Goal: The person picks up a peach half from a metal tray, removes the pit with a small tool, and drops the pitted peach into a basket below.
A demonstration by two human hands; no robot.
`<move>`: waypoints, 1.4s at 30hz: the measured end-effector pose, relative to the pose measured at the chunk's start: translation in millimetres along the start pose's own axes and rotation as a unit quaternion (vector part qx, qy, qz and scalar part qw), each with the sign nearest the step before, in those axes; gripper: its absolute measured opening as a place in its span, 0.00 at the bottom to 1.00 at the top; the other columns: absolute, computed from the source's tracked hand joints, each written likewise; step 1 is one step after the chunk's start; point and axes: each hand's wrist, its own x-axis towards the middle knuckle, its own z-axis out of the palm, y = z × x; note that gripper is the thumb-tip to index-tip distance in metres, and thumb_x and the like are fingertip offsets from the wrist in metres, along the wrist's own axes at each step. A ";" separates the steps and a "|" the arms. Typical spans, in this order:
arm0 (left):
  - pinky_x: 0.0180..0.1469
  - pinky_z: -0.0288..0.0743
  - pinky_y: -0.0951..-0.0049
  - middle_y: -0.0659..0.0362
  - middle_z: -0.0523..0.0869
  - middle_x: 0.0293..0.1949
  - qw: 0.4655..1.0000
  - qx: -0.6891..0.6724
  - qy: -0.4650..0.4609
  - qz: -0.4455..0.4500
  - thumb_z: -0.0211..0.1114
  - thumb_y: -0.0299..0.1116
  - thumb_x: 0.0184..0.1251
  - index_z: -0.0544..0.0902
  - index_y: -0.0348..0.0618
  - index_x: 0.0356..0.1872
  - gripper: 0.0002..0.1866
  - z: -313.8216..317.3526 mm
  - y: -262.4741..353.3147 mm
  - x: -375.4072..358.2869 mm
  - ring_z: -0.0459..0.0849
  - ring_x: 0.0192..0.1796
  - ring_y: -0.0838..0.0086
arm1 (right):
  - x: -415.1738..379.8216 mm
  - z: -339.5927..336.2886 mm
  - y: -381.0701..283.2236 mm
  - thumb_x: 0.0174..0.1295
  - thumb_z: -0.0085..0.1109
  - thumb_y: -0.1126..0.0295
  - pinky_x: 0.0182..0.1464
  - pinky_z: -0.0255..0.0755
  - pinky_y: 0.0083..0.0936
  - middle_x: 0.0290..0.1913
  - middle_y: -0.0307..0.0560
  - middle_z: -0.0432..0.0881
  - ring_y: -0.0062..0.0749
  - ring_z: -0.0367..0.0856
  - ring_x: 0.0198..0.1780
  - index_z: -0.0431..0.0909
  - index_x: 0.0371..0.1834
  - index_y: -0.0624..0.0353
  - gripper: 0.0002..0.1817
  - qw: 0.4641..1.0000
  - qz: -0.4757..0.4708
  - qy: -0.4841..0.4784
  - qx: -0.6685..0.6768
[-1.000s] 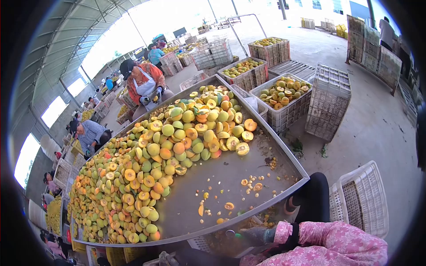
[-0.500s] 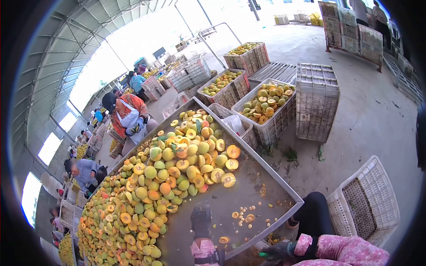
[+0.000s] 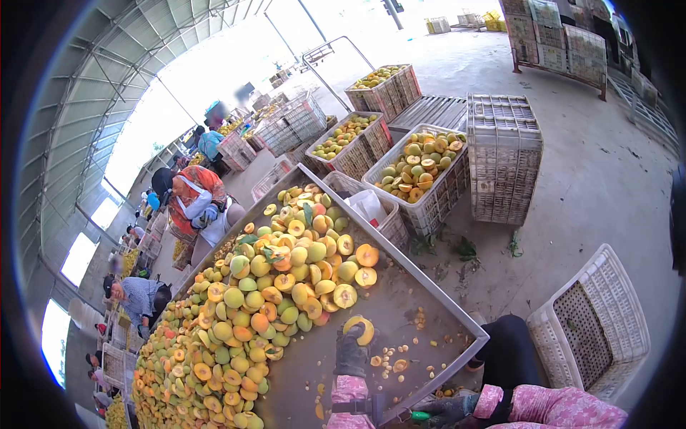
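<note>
Nearest me, my right hand (image 3: 444, 410) in its dark work glove sits below the near edge of the long grey metal sorting table (image 3: 429, 282), closed on a green-handled tool (image 3: 421, 415); the blade is hidden, so I cannot tell what kind. My left hand (image 3: 351, 348), also gloved, reaches onto the table's near corner, fingers curled around a halved yellow peach (image 3: 361, 329). I judge this the picking-up step; next, the half must come back to the tool for pitting. Loose pits (image 3: 389, 356) lie just beside. Farther along, the heap of green and orange peaches (image 3: 271, 286) fills the table; distant workers are too small to read.
</note>
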 end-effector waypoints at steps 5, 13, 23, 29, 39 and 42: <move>0.57 0.73 0.50 0.40 0.73 0.55 0.904 -0.423 -0.037 -0.039 0.59 0.28 0.58 0.71 0.35 0.52 0.20 -30.4 23.3 -115.0 0.73 0.58 0.48 | 22.7 -15.0 -37.4 0.65 0.53 0.65 0.62 0.63 0.33 0.57 0.54 0.73 0.41 0.70 0.60 0.62 0.65 0.60 0.26 0.999 -0.033 0.022 -0.037; 0.49 0.77 0.52 0.43 0.76 0.51 0.944 -0.316 0.052 0.087 0.58 0.51 0.60 0.72 0.40 0.53 0.28 -34.0 18.4 -213.0 0.78 0.49 0.52 | 68.8 -9.7 -127.2 0.64 0.49 0.67 0.45 0.72 0.39 0.44 0.57 0.78 0.52 0.79 0.45 0.72 0.52 0.60 0.15 0.992 0.060 0.051 -0.096; 0.55 0.73 0.52 0.42 0.76 0.51 0.949 -0.260 0.068 0.165 0.51 0.50 0.67 0.69 0.37 0.54 0.26 -27.3 12.1 -257.6 0.77 0.51 0.51 | 82.2 34.5 -115.2 0.63 0.50 0.68 0.28 0.71 0.35 0.26 0.51 0.76 0.45 0.78 0.26 0.68 0.49 0.64 0.15 0.967 -0.037 0.127 -0.219; 0.56 0.73 0.52 0.43 0.75 0.52 0.937 -0.296 0.074 0.168 0.49 0.45 0.69 0.69 0.37 0.52 0.21 -27.3 12.8 -266.3 0.76 0.55 0.53 | 79.5 41.2 -99.8 0.64 0.48 0.70 0.35 0.72 0.29 0.31 0.49 0.75 0.39 0.77 0.29 0.68 0.49 0.65 0.13 0.990 -0.027 0.068 -0.124; 0.47 0.79 0.68 0.49 0.79 0.47 0.915 0.202 0.163 0.308 0.53 0.22 0.63 0.72 0.33 0.48 0.12 -39.9 -2.1 -272.1 0.82 0.45 0.65 | 77.2 57.4 -32.8 0.67 0.46 0.68 0.41 0.74 0.26 0.36 0.49 0.79 0.32 0.80 0.39 0.67 0.54 0.67 0.17 0.993 -0.016 0.007 -0.119; 0.47 0.79 0.70 0.49 0.80 0.44 0.955 0.039 0.128 0.264 0.54 0.16 0.58 0.72 0.31 0.47 0.14 -49.9 -12.3 -266.7 0.82 0.45 0.66 | 77.5 58.5 -54.0 0.68 0.44 0.67 0.45 0.73 0.25 0.38 0.46 0.80 0.26 0.78 0.42 0.69 0.53 0.66 0.16 0.992 0.037 -0.002 -0.117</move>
